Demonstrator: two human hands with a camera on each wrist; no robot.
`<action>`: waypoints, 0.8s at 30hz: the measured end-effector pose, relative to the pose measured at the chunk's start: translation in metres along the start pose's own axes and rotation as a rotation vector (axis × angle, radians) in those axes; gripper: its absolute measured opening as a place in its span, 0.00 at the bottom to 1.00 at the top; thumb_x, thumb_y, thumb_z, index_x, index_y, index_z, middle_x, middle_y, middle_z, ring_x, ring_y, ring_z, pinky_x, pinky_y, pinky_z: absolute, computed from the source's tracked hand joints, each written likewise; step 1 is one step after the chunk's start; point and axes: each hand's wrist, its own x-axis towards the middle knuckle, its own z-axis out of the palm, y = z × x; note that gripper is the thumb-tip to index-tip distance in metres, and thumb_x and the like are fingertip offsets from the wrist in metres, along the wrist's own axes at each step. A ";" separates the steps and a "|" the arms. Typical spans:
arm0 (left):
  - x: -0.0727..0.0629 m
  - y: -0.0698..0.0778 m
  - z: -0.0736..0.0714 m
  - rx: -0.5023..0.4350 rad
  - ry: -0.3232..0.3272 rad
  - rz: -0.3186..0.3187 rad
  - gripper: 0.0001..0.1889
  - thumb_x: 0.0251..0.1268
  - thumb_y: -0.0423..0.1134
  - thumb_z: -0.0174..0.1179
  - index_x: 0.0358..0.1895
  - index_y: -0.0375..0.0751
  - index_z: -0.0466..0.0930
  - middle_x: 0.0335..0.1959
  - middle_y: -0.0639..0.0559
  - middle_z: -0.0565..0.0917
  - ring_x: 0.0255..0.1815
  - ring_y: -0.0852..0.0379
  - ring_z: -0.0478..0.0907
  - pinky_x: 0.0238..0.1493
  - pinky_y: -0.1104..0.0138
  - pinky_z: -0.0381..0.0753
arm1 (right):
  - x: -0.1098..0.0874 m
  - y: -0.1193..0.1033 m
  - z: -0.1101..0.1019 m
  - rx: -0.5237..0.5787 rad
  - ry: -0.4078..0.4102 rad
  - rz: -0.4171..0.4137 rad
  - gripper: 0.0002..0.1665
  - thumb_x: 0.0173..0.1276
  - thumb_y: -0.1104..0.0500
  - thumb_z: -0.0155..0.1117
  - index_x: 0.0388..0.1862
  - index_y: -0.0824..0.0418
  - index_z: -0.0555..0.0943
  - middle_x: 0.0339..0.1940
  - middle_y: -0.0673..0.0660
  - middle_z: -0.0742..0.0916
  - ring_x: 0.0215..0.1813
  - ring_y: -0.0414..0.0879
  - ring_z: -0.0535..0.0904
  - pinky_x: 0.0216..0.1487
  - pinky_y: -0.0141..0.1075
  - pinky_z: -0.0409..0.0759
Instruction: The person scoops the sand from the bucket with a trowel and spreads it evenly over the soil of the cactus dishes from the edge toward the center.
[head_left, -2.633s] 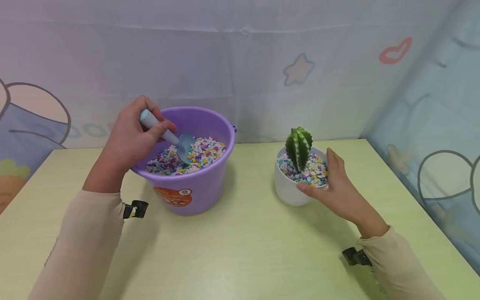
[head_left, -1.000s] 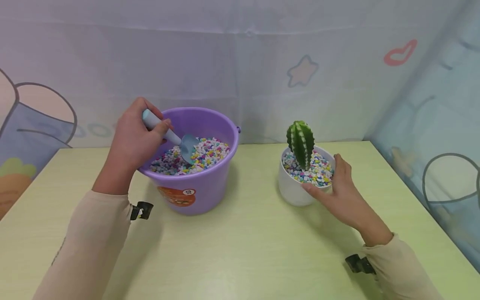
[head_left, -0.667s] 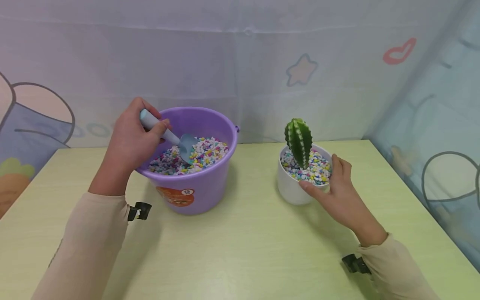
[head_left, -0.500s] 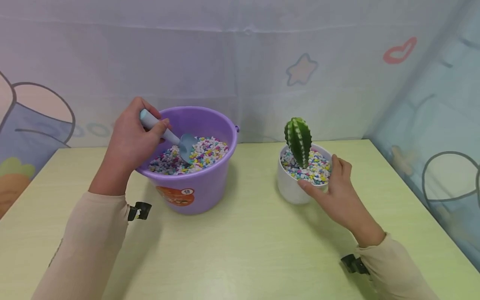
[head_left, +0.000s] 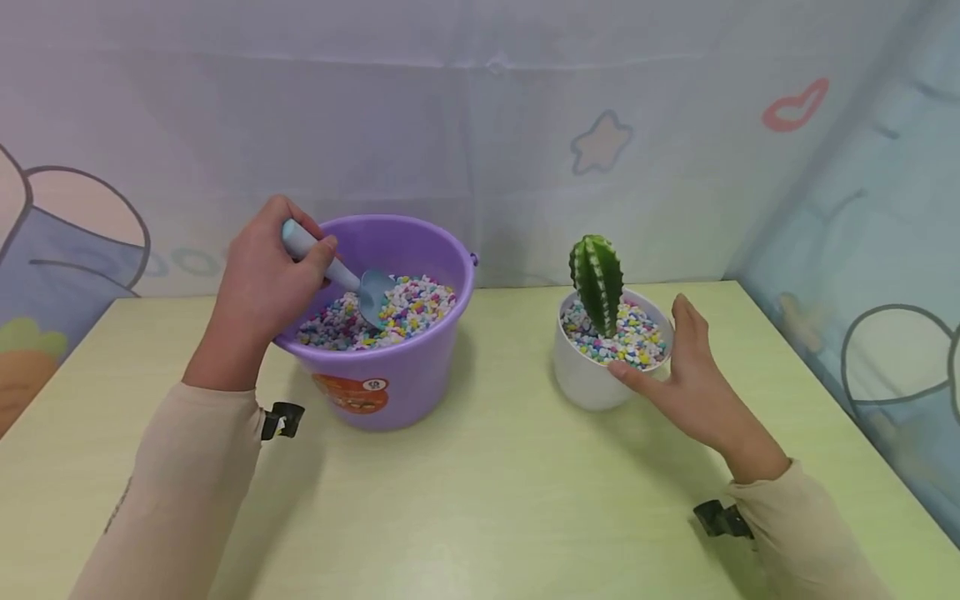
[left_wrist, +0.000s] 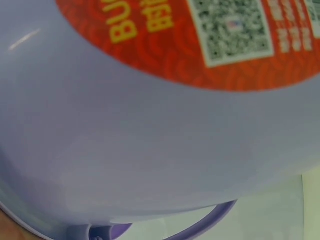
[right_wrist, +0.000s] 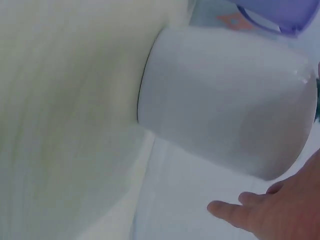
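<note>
My left hand [head_left: 270, 271] grips the handle of a light blue toy shovel [head_left: 375, 296] at the left rim of a purple bucket [head_left: 397, 392]. The blade lies in small multicoloured pebbles [head_left: 420, 304] inside the bucket. Only the bucket's outer wall and red label fill the left wrist view. To the right stands a white pot [head_left: 588, 379] of similar pebbles, with a green cactus [head_left: 597, 283] leaning slightly left in it. Beside the pot's right side, my right hand [head_left: 693, 387] has its fingers extended. In the right wrist view, fingers [right_wrist: 232, 212] show a gap from the pot wall.
Both containers stand on a pale wooden table [head_left: 450, 508]. Right behind them hangs a printed cloth backdrop [head_left: 375, 125], with a second one [head_left: 900, 250] along the right side.
My right hand has let go of the pot, its fingers moving right and away. The cactus now shows taller, leaning more to the left. The left hand and shovel stay in place.
</note>
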 end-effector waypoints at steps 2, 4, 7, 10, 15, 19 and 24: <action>0.000 0.000 0.000 0.004 0.000 -0.002 0.12 0.71 0.41 0.56 0.46 0.37 0.69 0.41 0.39 0.81 0.29 0.48 0.83 0.31 0.64 0.78 | 0.002 0.005 -0.002 0.037 -0.025 -0.013 0.66 0.68 0.40 0.64 0.77 0.63 0.26 0.78 0.64 0.37 0.77 0.65 0.38 0.69 0.66 0.49; 0.000 0.001 0.000 0.011 0.001 -0.014 0.12 0.71 0.42 0.57 0.46 0.37 0.69 0.41 0.39 0.81 0.29 0.48 0.83 0.31 0.63 0.78 | 0.004 0.009 -0.002 0.065 -0.044 -0.007 0.65 0.68 0.41 0.64 0.78 0.63 0.28 0.78 0.65 0.39 0.77 0.65 0.41 0.69 0.67 0.50; 0.001 0.000 0.000 0.019 0.000 -0.051 0.14 0.72 0.44 0.57 0.48 0.37 0.69 0.40 0.39 0.80 0.31 0.47 0.82 0.33 0.60 0.77 | 0.005 0.011 0.001 0.083 -0.043 0.007 0.63 0.68 0.40 0.64 0.78 0.66 0.33 0.77 0.69 0.45 0.75 0.66 0.47 0.68 0.67 0.53; 0.002 0.001 0.001 0.025 -0.002 -0.093 0.16 0.72 0.45 0.57 0.49 0.37 0.68 0.39 0.39 0.79 0.31 0.47 0.82 0.33 0.59 0.76 | 0.005 0.011 0.003 0.092 -0.027 0.022 0.64 0.67 0.39 0.64 0.78 0.67 0.33 0.76 0.71 0.47 0.74 0.67 0.49 0.68 0.66 0.54; 0.003 0.002 0.001 0.036 -0.022 -0.131 0.18 0.72 0.46 0.57 0.50 0.35 0.66 0.38 0.38 0.79 0.30 0.47 0.84 0.32 0.61 0.77 | 0.004 0.009 0.006 0.084 -0.029 0.054 0.65 0.68 0.37 0.63 0.77 0.69 0.32 0.75 0.73 0.48 0.73 0.68 0.51 0.68 0.65 0.55; 0.002 0.003 0.002 0.040 -0.033 -0.151 0.20 0.73 0.47 0.56 0.52 0.34 0.64 0.37 0.38 0.79 0.28 0.49 0.84 0.30 0.63 0.79 | 0.003 0.007 0.008 -0.024 -0.008 0.042 0.64 0.69 0.36 0.61 0.76 0.74 0.34 0.72 0.75 0.50 0.70 0.70 0.56 0.65 0.64 0.60; 0.001 0.005 0.003 0.042 -0.023 -0.158 0.22 0.73 0.50 0.55 0.52 0.33 0.64 0.34 0.39 0.81 0.23 0.54 0.84 0.28 0.65 0.79 | 0.001 0.005 0.006 -0.102 0.002 0.024 0.66 0.69 0.35 0.60 0.76 0.71 0.29 0.76 0.73 0.43 0.71 0.73 0.54 0.63 0.67 0.61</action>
